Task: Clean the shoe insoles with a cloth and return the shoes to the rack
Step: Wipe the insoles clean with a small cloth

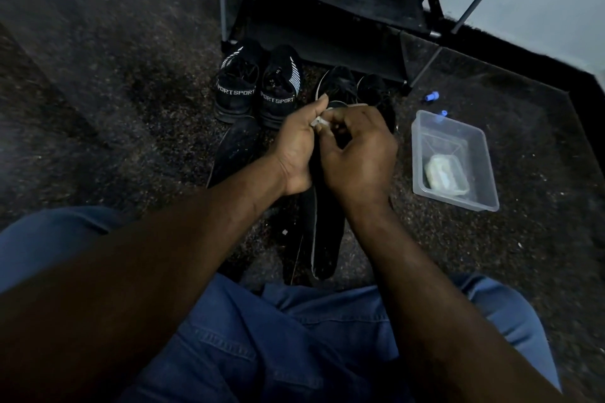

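Both my hands meet above the dark carpet. My left hand (296, 147) and my right hand (358, 154) pinch a small white cloth (319, 121) between their fingertips. Under them lie black insoles: one (235, 150) to the left, two more (327, 239) below my wrists. Beyond my hands stands a pair of black shoes lettered SPORT (258, 88), with a second black pair (357, 87) to its right, partly hidden by my fingers. The black shoe rack (327, 6) stands behind the shoes.
A clear plastic tub (453, 160) with a pale lump inside sits on the carpet to my right. Small blue objects (431, 97) lie past it. My blue jeans fill the bottom of the view. A pale wall rises at the upper right.
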`<state>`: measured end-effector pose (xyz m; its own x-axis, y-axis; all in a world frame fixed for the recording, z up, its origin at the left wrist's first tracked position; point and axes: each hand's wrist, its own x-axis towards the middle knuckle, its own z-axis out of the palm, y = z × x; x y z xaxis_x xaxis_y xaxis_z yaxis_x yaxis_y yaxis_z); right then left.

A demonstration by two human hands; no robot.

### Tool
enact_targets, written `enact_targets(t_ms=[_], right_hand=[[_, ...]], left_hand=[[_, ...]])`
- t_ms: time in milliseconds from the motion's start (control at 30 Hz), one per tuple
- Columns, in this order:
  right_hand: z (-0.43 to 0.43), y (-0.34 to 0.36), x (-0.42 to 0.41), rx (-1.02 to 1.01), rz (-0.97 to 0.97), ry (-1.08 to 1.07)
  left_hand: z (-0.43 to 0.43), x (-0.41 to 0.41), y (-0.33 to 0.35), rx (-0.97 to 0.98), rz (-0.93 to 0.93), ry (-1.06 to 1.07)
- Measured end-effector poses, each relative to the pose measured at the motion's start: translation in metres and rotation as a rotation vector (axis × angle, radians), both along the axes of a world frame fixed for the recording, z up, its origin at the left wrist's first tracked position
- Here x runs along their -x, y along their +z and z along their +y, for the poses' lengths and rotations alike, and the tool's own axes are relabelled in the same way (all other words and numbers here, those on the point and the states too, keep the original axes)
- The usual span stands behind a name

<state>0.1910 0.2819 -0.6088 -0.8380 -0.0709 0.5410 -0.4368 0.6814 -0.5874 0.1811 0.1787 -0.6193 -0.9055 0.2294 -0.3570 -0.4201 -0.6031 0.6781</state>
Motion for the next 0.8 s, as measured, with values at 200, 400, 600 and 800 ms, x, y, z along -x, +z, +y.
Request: enact_targets(t_ms=[200, 400, 600, 800], right_hand=[[0.016, 0.002, 0.020, 0.037, -0.036, -0.164], [0.001, 0.001, 0.008, 0.103, -0.053, -0.052], [0.014, -0.001, 0.020, 0.119, -0.085, -0.108], [0.015, 0.000, 0.017, 0.164, -0.137, -0.121]], left_hand=[[0.001, -0.001, -0.002, -0.015, -0.011, -0.028], [0.002, 0.000, -0.001, 0.030, 0.040, 0.012], [0.006, 0.001, -0.002, 0.012, 0.064, 0.010], [0.005, 0.003, -0.007, -0.014, 0.065, -0.019]])
